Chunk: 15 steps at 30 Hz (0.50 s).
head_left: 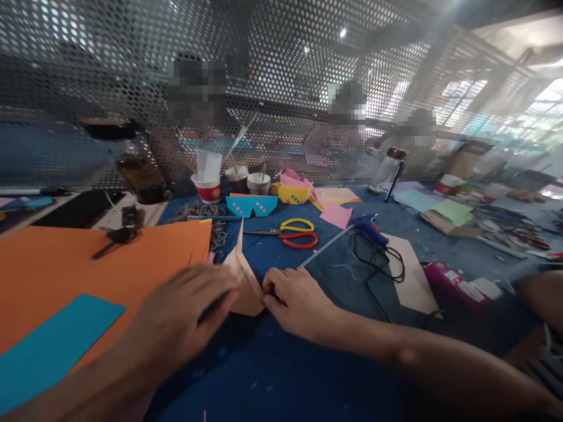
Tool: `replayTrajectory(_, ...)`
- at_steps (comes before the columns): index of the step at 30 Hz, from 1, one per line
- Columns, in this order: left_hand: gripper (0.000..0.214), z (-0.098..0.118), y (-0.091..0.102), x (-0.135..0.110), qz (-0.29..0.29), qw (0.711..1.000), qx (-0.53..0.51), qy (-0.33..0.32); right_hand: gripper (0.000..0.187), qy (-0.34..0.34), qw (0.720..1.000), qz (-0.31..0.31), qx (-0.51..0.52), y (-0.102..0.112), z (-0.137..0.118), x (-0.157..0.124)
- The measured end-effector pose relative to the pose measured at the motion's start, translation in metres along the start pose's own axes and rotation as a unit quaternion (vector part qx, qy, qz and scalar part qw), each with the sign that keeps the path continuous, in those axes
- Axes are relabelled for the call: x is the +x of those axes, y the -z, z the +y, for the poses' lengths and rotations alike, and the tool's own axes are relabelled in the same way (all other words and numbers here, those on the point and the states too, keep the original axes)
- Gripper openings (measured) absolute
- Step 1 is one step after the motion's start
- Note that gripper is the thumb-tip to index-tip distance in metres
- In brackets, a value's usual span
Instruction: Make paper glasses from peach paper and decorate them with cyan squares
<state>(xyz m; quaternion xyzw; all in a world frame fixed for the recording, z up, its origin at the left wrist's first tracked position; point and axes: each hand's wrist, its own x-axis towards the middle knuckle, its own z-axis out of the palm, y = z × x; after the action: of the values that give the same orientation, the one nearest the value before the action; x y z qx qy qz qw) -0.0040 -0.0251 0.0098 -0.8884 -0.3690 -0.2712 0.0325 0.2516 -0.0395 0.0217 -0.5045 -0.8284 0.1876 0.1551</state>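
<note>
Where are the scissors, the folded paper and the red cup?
scissors (276, 233), head view, where blades meet handles.
folded paper (247, 284), head view, its middle flap.
red cup (208, 191), head view, its side.

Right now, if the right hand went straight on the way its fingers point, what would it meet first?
The folded peach paper, which the right hand touches with its fingertips; just beyond it, likely the left hand.

One folded paper (247, 284), pale peach-tan, creased into an angular shape, one narrow pointed flap standing up at the far end — the rest low on the blue tabletop (281, 363), left hand (185, 310) over its near-left part, right hand (299, 302) pinching its right edge.
</note>
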Motion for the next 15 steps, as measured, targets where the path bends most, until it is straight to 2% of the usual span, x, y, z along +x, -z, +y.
replayTrajectory(3, 0.038, -0.025, 0.008, 0.027, -0.002, 0.99, 0.013, 0.14, 0.005, -0.003, 1.0, -0.003, 0.0, 0.002, -0.001, 0.0)
replayTrajectory(6, 0.054, -0.039, 0.003, 0.049, -0.052, 0.973, -0.062, 0.215, 0.004, -0.001, 1.0, -0.002, 0.001, 0.002, -0.001, 0.0)
replayTrajectory(9, 0.058, -0.041, -0.007, 0.055, -0.074, 0.963, -0.13, 0.222, 0.004, -0.001, 1.0, -0.002, 0.002, 0.001, 0.0, 0.001)
replayTrajectory(15, 0.048, -0.039, -0.014, 0.04, -0.059, 0.962, -0.162, 0.21, 0.005, 0.0, 1.0, -0.003, 0.0, 0.0, 0.0, 0.0)
